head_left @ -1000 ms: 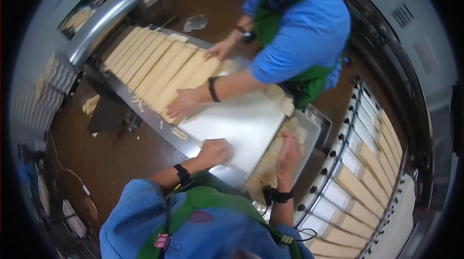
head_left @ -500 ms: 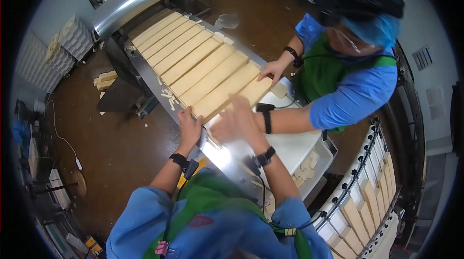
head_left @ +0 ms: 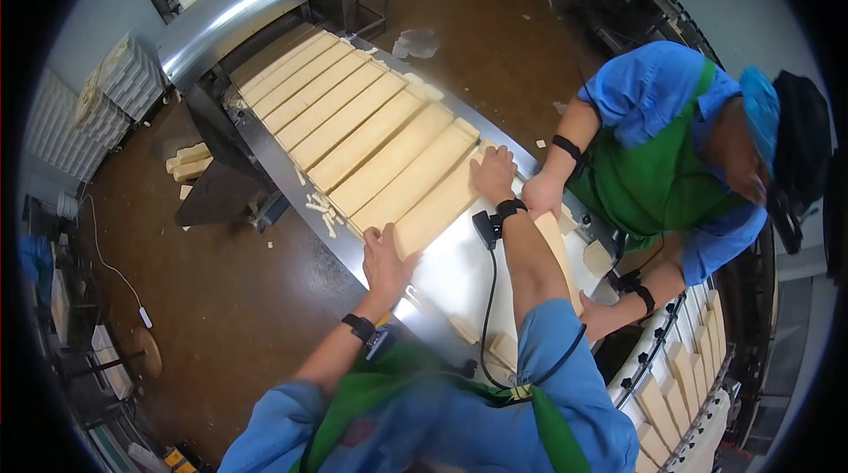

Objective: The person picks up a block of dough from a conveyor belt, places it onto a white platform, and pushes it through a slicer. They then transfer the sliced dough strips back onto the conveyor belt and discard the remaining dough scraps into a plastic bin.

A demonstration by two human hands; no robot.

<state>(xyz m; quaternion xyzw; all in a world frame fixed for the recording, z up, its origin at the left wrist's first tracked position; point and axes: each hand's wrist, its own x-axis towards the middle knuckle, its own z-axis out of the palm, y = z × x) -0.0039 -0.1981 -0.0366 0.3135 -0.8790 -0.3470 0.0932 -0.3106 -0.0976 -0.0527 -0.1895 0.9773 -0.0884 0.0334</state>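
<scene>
Several long, pale dough strips lie side by side on a metal belt table. My left hand (head_left: 386,263) grips the lower-left end of the nearest dough strip (head_left: 439,211), thumb and fingers at its end. At the upper-right end of that same strip, my right hand (head_left: 493,174) is curled over it, fingertips partly hidden. To the right of my right forearm, a co-worker's hands hold another dough strip (head_left: 558,254), partly covered by my arm. Thin dough scraps (head_left: 323,211) lie along the left edge of the table.
A curved metal hood (head_left: 256,9) spans the table's far end. At the lower right, a curved conveyor (head_left: 640,380) carries more strips. The co-worker (head_left: 649,168) stands close on the right. Stacked white trays (head_left: 128,75) stand at the left wall. A cable hangs beside my right arm.
The co-worker has drawn a strip away to the right, toward the curved conveyor. My right hand has moved up and right to the far end of the nearest strip; my left moved slightly right.
</scene>
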